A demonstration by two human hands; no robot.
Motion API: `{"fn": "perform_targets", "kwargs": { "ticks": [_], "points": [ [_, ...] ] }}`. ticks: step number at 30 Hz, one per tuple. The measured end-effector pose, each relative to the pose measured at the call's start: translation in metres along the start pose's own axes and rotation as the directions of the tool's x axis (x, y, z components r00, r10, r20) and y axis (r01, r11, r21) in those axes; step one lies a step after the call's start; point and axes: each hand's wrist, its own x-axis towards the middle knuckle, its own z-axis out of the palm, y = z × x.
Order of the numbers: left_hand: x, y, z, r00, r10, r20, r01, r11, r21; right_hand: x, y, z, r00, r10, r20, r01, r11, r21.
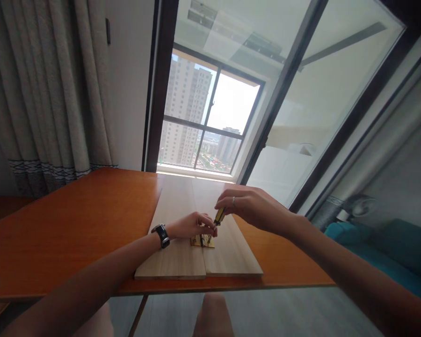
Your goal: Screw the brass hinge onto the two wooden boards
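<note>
Two pale wooden boards lie side by side on the table, a left board (171, 260) and a right board (233, 257). A brass-coloured hinge (196, 241) lies flat across the seam between them. My right hand (247, 206) grips a yellow-and-black screwdriver (219, 216) by its handle, tilted with the tip down toward the hinge. Close against the screwdriver's shaft, my left hand (198, 225) has its thumb and fingers pinched together over the hinge. What those fingers hold, perhaps the shaft or a screw, is too small to make out.
The orange-brown wooden table (91, 224) extends left and right of the boards. Beyond its far edge stands a window (203, 126) with dark frames. A grey curtain (56, 84) hangs at the left, and a teal sofa (389, 252) is at the right. My knee (214, 313) shows below the front edge.
</note>
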Motion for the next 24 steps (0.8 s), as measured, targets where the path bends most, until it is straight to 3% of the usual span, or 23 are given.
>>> {"fn": "perform_targets", "kwargs": {
  "ticks": [3, 7, 12, 14, 18, 20, 24],
  "points": [
    [0.000, 0.002, 0.000, 0.999, -0.033, 0.018, 0.032, 0.999, 0.006, 0.004, -0.003, -0.004, 0.989, 0.129, 0.074, -0.121, 0.987, -0.103],
    [-0.001, 0.012, -0.009, 0.995, -0.090, 0.050, 0.088, 0.995, 0.047, 0.013, -0.007, -0.001, 0.941, 0.314, 0.128, -0.275, 0.927, -0.254],
    [-0.013, 0.028, -0.030, 0.980, -0.116, -0.164, 0.159, 0.946, 0.283, 0.015, -0.005, 0.011, 0.927, 0.359, 0.108, -0.304, 0.888, -0.346],
    [-0.022, 0.029, -0.038, 0.949, -0.131, -0.287, 0.230, 0.910, 0.346, 0.015, -0.002, 0.017, 0.904, 0.425, 0.054, -0.387, 0.864, -0.321],
    [-0.045, 0.020, -0.049, 0.822, -0.198, -0.535, 0.449, 0.803, 0.393, 0.016, 0.003, 0.026, 0.857, 0.516, -0.021, -0.508, 0.836, -0.208],
    [-0.057, 0.014, -0.051, 0.797, -0.211, -0.566, 0.489, 0.775, 0.400, 0.014, 0.005, 0.029, 0.869, 0.495, -0.018, -0.494, 0.864, -0.099],
    [-0.073, 0.004, -0.050, 0.772, -0.231, -0.592, 0.528, 0.751, 0.396, 0.008, 0.010, 0.035, 0.934, 0.357, 0.013, -0.353, 0.915, 0.194]
  ]
}}
